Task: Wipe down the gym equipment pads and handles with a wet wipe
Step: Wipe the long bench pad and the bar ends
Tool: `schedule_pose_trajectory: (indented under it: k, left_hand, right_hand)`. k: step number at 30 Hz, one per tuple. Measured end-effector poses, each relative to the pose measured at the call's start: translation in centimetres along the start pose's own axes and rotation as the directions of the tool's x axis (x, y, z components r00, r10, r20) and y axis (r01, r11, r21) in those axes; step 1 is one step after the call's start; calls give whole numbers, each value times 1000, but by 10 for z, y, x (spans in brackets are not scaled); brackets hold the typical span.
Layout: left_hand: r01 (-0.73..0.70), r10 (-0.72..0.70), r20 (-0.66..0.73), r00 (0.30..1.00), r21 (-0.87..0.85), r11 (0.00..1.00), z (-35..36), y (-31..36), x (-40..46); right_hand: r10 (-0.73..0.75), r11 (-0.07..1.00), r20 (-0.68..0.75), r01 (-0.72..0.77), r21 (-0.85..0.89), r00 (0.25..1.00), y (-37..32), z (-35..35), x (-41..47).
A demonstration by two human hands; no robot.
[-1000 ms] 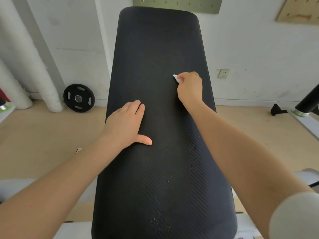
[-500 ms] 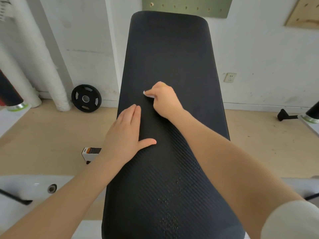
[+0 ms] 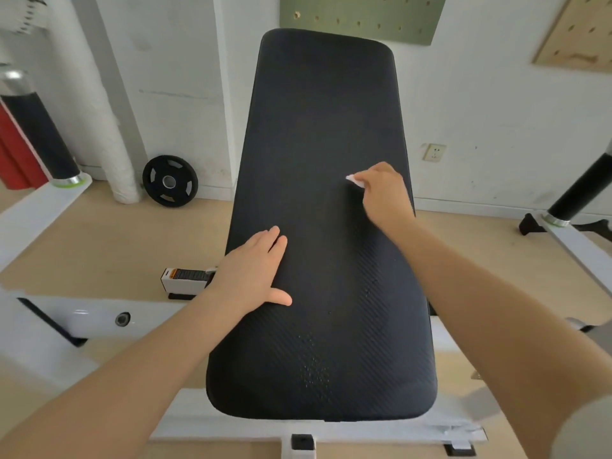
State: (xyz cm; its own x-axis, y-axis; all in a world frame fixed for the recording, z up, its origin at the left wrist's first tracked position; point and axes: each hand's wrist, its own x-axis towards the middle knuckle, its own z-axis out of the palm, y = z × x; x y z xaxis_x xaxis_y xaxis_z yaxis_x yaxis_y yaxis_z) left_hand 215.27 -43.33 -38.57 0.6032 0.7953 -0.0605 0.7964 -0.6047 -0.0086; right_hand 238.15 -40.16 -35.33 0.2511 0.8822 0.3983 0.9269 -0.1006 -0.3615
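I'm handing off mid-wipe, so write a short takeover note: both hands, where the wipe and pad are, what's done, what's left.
Right hand: grips the wet wipe, pressed on the right side of the black bench pad, about mid-length.
Left hand: flat, fingers straight, resting on the pad's left edge nearer the person.
Done: can't confirm; a few droplet marks show on the near part of the pad.
Left: wipe the rest of the pad, including its far end, then the handles, which I can't pick out here.

Bare black pad [image 3: 318, 127] beyond both hands; left hand [image 3: 251, 273] flat across its near-left edge
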Motion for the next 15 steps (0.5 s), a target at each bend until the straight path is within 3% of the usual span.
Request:
schedule_pose_trajectory:
  k: [3, 8, 13, 15]
  left_hand:
    - [24, -24, -11, 1000, 24, 999, 4, 5, 1]
    - [44, -43, 11, 999, -32, 999, 8, 6, 1]
    - [50, -49, 17, 999, -52, 997, 7, 7, 1]
    - [44, -43, 23, 999, -65, 997, 7, 6, 1]
  right_hand:
    - [-23, 997, 75, 28, -74, 997, 14, 8, 4]
    - [-257, 954, 5, 253, 158, 966, -2, 24, -71]
    - [-375, 926, 265, 343, 157, 888, -6, 22, -121]
    - [-338, 929, 133, 308, 204, 932, -10, 15, -99]
